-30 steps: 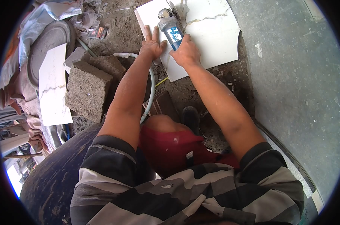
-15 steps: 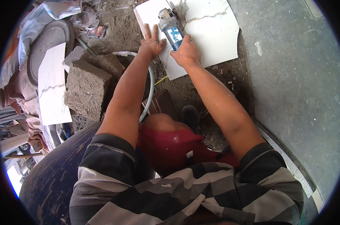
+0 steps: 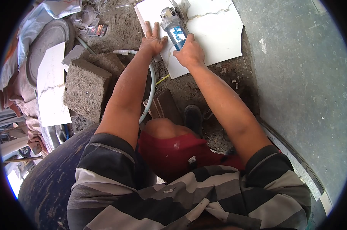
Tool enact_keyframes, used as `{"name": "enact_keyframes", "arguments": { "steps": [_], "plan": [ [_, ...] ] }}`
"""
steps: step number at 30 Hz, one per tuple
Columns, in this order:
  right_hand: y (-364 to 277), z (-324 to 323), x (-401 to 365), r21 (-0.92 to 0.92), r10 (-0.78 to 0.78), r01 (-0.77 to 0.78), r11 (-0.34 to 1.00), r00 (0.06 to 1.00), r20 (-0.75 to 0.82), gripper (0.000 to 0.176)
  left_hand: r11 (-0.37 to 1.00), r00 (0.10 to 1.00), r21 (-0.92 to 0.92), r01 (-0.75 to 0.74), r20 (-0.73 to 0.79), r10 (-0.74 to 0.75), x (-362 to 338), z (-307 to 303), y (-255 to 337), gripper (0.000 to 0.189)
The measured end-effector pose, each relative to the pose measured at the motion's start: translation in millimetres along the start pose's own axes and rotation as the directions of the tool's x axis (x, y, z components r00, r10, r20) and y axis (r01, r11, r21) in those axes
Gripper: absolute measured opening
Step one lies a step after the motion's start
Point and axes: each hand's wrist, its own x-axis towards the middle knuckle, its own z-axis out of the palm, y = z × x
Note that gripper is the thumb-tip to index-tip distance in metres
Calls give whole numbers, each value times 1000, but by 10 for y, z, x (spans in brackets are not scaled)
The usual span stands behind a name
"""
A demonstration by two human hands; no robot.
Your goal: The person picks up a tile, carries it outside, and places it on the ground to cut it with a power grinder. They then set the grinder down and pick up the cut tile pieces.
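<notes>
My right hand (image 3: 190,51) is wrapped round the rear body of a blue angle grinder (image 3: 177,32). The grinder's metal head points away from me, and its disc edge lies over the white veined tile (image 3: 215,36). Fingers spread, my left hand (image 3: 153,41) presses flat along the tile's left edge, a short way left of the grinder. A narrow strip along that edge runs under the left hand. The tile lies on the dirt ground, its right edge cut at an angle.
Rough concrete blocks (image 3: 86,89) sit left of my left arm, with another white tile piece (image 3: 53,86) leaning beside them. A pale hose (image 3: 152,82) curves under my left forearm. A grey panel (image 3: 303,76) fills the right side. A dark rounded drum (image 3: 62,176) is at lower left.
The whole view has shifted slightly, so the tile and grinder sit a little higher. Both hands keep their places on the tile and grinder.
</notes>
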Motion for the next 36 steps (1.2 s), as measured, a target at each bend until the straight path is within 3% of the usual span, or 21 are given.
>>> {"name": "enact_keyframes", "arguments": {
  "steps": [36],
  "plan": [
    [133, 42, -123, -13, 9, -8, 1000, 1000, 27, 71, 998, 999, 59, -21, -35, 23, 10, 28, -24, 81]
  ]
}}
